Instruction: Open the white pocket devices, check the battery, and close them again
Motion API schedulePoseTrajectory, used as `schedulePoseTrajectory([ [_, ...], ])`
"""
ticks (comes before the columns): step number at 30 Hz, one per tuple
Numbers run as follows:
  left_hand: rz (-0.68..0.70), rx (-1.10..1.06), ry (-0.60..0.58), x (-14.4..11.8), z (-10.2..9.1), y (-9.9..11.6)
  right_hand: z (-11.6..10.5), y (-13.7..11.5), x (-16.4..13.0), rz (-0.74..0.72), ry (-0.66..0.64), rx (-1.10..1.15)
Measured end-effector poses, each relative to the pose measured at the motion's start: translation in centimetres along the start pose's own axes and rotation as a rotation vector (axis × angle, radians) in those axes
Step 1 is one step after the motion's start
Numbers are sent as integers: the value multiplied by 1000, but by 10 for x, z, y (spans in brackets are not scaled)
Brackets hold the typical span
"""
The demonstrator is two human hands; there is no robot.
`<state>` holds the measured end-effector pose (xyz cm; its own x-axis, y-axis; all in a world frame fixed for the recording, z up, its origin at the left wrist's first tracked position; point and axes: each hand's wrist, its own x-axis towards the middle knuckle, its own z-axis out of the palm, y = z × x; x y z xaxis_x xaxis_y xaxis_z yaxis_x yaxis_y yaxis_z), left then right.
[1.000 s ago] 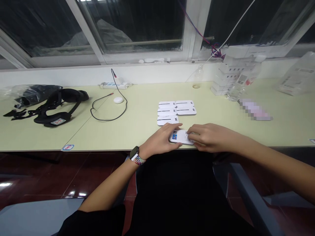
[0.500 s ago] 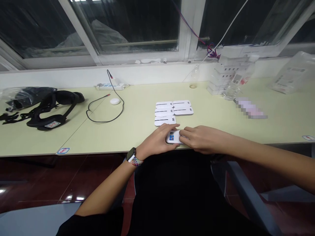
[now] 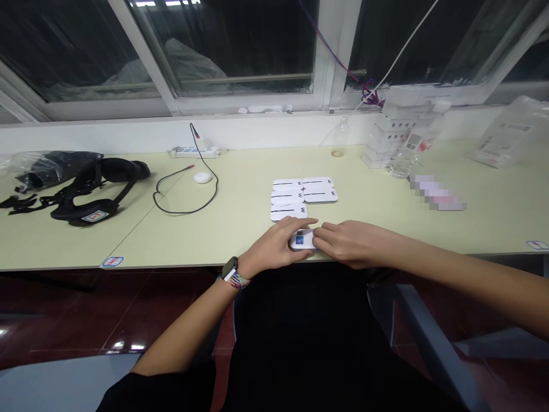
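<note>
My curled right hand [image 3: 345, 243] has slid leftward, hold unclear, over one white device [image 3: 305, 239] my left hand [image 3: 274, 245] clasps, five white pieces [image 3: 288, 199] beyond.

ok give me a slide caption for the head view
Left hand cupped around one end of a stickered white device, right hand over the other, five black-marked white pieces beyond.

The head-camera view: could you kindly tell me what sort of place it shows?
Probably an indoor work area: a long table below windows holds a power strip and stacked white boxes.
</note>
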<state>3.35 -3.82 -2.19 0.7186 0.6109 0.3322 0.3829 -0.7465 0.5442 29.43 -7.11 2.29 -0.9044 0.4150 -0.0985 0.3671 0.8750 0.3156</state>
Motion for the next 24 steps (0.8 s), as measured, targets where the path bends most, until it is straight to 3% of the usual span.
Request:
schedulePoseTrajectory([
  [5, -23, 2, 27, -1, 4, -4, 2, -1, -4, 72, 102, 171],
  [11, -10, 25, 28, -2, 6, -6, 6, -2, -8, 356, 173, 496],
  [17, -18, 28, 14, -1, 6, -5, 5, -2, -6, 378, 256, 631],
  [24, -13, 18, 16, 0, 6, -2, 9, -3, -7, 506, 185, 698],
])
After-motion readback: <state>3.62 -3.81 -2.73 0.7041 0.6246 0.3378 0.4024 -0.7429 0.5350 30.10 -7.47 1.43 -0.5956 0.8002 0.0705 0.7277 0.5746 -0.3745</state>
